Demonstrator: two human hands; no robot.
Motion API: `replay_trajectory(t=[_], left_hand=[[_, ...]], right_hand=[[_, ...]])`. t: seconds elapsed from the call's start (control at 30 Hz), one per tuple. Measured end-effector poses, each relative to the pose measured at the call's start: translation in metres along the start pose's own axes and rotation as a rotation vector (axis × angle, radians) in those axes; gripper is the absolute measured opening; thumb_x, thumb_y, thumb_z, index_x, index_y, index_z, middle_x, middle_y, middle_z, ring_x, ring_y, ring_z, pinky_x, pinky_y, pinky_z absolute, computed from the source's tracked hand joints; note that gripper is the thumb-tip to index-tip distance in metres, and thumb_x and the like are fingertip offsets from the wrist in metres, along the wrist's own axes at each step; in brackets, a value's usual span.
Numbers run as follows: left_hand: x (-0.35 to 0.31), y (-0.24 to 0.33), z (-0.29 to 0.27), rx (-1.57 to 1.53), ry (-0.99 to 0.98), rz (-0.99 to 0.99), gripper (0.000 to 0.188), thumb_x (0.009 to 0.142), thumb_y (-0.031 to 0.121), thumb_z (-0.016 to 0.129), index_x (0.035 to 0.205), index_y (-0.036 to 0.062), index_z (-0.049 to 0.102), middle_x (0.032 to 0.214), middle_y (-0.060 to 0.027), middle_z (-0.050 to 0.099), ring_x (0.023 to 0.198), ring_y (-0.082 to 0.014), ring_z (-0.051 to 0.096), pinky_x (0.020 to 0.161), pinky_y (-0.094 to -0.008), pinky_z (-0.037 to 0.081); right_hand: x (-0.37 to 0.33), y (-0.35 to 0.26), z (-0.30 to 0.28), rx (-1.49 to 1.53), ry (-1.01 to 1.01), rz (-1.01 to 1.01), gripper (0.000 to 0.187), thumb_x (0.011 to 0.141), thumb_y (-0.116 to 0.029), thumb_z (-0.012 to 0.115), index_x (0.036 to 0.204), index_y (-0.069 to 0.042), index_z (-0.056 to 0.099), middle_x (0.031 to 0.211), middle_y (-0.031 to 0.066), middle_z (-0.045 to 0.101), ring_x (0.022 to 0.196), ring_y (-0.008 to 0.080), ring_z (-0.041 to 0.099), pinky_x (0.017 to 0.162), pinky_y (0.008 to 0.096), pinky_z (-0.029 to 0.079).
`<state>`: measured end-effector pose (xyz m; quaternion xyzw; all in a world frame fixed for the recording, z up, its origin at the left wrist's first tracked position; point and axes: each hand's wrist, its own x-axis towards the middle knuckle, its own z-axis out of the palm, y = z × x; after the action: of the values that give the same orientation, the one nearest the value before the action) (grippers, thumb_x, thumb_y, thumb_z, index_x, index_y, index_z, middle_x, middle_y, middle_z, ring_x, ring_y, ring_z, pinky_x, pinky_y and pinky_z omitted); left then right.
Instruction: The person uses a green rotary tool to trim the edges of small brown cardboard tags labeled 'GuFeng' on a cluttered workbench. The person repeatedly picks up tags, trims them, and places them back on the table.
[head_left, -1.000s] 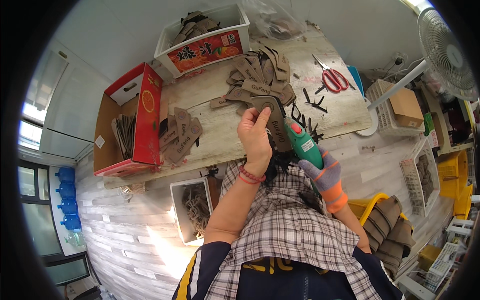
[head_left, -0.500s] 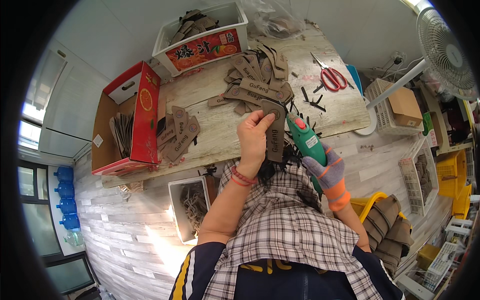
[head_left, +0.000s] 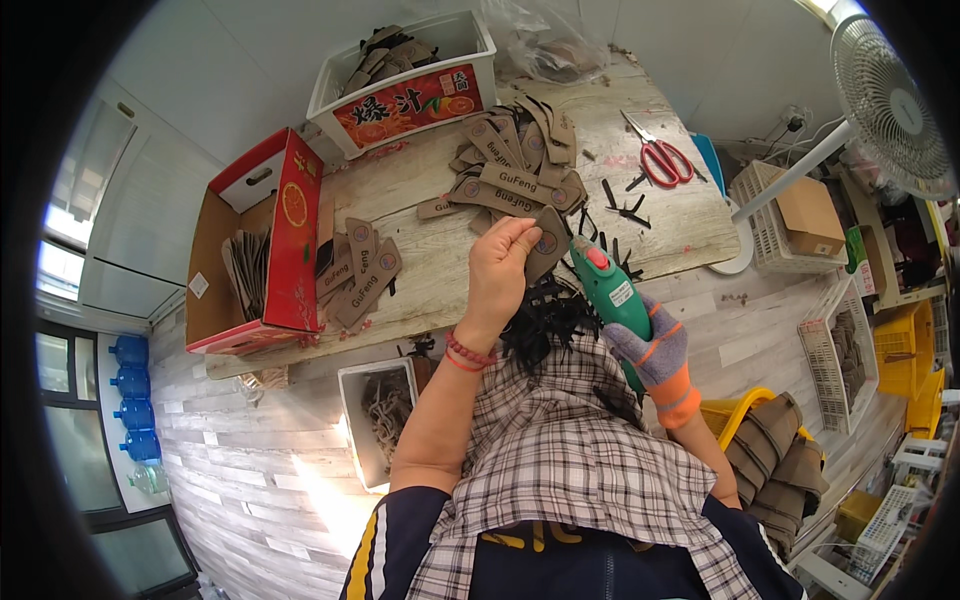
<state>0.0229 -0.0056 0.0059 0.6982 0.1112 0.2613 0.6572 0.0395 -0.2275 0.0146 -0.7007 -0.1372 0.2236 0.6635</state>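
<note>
Left hand (head_left: 504, 268) pinches brown, round-ended piece (head_left: 544, 264), circular emblem (head_left: 547, 242) showing; right hand (head_left: 652, 350) grips green tool (head_left: 610, 287)

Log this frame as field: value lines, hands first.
left hand: bare, pinching brown piece
right hand: gloved, gripping green handheld tool
tool tip: near piece's edge; contact unclear
table: piled brown pieces, red-handled scissors to their right
left end: red carton holding flat pieces
back: white bin
lap: black strips by plaid apron
</note>
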Motion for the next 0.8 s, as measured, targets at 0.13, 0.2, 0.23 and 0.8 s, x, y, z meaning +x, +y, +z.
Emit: replay_trajectory(t=[0.13, 0.2, 0.23, 0.8], left_hand=[[-0.004, 0.008, -0.001, 0.060, -0.064, 0.010, 0.013, 0.087, 0.005, 0.057, 0.091, -0.0074, 0.060, 0.077, -0.0049, 0.057, 0.071, -0.0115, 0.052, 0.066, -0.0235, 0.042], [-0.005, 0.010, -0.004, 0.102, -0.100, 0.001, 0.013, 0.087, 0.005, 0.058, 0.090, -0.0070, 0.060, 0.076, -0.0056, 0.056, 0.070, -0.0123, 0.052, 0.065, -0.0237, 0.042], [-0.006, 0.010, -0.006, 0.131, -0.120, 0.001, 0.013, 0.086, 0.005, 0.058, 0.090, -0.0068, 0.060, 0.076, -0.0058, 0.056, 0.070, -0.0126, 0.052, 0.065, -0.0237, 0.042], [0.045, -0.008, -0.061, 1.179, 0.079, 0.550, 0.038, 0.080, 0.017, 0.062, 0.118, 0.0109, 0.058, 0.113, -0.0105, 0.049, 0.114, -0.0283, 0.040, 0.097, -0.0437, 0.030]], right_hand=[[0.001, -0.002, -0.001, -0.065, 0.013, -0.022, 0.045, 0.077, -0.016, 0.076, 0.113, 0.002, 0.056, 0.087, 0.0043, 0.065, 0.074, 0.0070, 0.058, 0.063, 0.0215, 0.049], [0.002, -0.003, 0.000, -0.039, 0.007, -0.023, 0.046, 0.077, -0.016, 0.076, 0.114, 0.002, 0.056, 0.087, 0.0048, 0.065, 0.074, 0.0070, 0.058, 0.064, 0.0217, 0.049], [0.002, -0.003, 0.001, -0.026, 0.003, -0.024, 0.046, 0.077, -0.017, 0.076, 0.114, 0.002, 0.056, 0.088, 0.0050, 0.065, 0.075, 0.0071, 0.058, 0.064, 0.0217, 0.049], [-0.004, 0.010, -0.007, 0.003, 0.060, 0.062, 0.047, 0.078, -0.016, 0.075, 0.115, 0.003, 0.055, 0.084, 0.0030, 0.062, 0.068, 0.0054, 0.054, 0.059, 0.0200, 0.045]])
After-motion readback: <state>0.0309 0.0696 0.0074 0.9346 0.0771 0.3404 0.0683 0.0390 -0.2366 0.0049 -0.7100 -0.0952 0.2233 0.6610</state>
